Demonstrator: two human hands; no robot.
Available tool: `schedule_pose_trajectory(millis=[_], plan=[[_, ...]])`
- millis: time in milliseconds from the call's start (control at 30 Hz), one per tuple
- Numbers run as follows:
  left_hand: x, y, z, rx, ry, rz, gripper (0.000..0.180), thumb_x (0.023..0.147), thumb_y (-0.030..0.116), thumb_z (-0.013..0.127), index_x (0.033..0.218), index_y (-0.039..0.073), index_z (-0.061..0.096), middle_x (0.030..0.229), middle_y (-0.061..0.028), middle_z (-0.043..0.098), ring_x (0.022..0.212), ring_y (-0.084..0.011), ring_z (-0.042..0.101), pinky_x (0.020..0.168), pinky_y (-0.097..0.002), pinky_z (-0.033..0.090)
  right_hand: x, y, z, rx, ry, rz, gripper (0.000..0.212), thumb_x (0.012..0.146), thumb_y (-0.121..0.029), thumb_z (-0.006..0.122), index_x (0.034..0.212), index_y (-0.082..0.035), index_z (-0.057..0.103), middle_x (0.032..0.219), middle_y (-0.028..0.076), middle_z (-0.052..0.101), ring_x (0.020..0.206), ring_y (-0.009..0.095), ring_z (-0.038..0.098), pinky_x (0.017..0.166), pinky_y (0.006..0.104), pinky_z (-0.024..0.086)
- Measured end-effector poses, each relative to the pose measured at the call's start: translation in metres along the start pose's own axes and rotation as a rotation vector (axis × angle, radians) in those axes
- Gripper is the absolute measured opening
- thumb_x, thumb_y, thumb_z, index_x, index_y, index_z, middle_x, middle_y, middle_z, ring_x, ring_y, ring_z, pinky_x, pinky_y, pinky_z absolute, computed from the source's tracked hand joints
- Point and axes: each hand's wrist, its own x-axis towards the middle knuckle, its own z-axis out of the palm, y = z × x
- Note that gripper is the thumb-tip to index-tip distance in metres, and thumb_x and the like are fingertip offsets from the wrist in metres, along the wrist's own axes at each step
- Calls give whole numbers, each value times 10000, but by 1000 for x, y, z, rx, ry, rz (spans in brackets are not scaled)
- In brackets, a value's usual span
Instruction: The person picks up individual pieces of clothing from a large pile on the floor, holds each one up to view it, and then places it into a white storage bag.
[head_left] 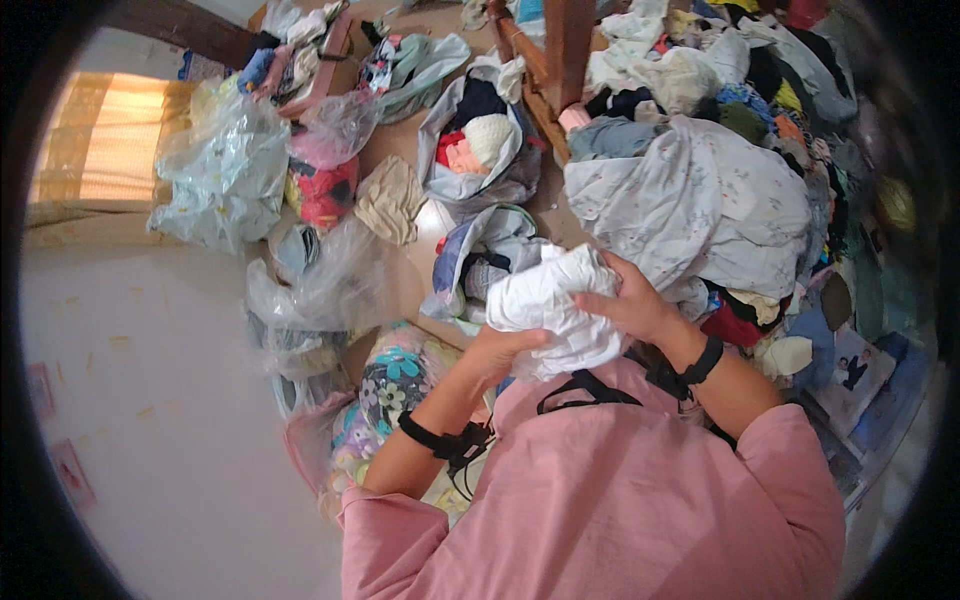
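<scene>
A bundled white cloth [555, 308] is held up in front of my chest between both hands. My left hand [505, 350] grips its lower left side, the thumb lying on top and the other fingers hidden beneath. On the right side my right hand [632, 300] is closed around it, thumb pressed on the front. How the cloth is folded I cannot tell. Just beyond the bundle stands an open bag [450, 268] with dark and grey fabric inside. Farther back, another open bag [435, 150] holds navy, red, peach and cream pieces.
A large heap of clothes [740, 200] covers the right side, a pale floral sheet on top. Plastic bags [225, 165] line the left by the white wall [150, 400]. A wooden post [569, 50] rises at the back. A flowered cushion-like bundle [392, 375] lies beside my left forearm.
</scene>
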Motion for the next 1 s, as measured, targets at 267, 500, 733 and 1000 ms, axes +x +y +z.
schedule_pose_trajectory(millis=[267, 500, 733, 1000], plan=[[38, -75, -95, -191, 199, -56, 563, 757, 42, 714, 1265, 24, 472, 1216, -105, 563, 1087, -258, 563, 956, -410, 440, 35, 103, -33, 605, 639, 323, 243, 861, -58, 593, 1084, -45, 498, 960, 51, 583, 837, 142, 575, 752, 265, 473], [122, -110, -264, -584, 398, -109, 424, 881, 119, 585, 1265, 0, 449, 1207, -146, 563, 1106, -298, 555, 956, -447, 444, 18, 105, -40, -75, 94, 565, 114, 862, -44, 600, 960, -8, 553, 863, 27, 601, 771, 77, 563, 716, 219, 472], [211, -194, -463, -656, 766, 1, 430, 844, 68, 638, 1232, -18, 474, 1155, -147, 579, 1024, -298, 583, 893, -439, 481, 39, 106, -39, -539, -40, 835, 228, 792, -140, 691, 964, -15, 610, 854, 72, 649, 779, 135, 604, 715, 290, 490], [240, -243, -524, 113, 1574, -188, 550, 827, 277, 659, 1182, -94, 459, 1183, -241, 533, 1041, -329, 560, 871, -451, 445, 59, 119, -65, -772, -67, 916, 305, 771, -174, 718, 996, -4, 600, 900, 102, 647, 818, 188, 617, 724, 306, 496]])
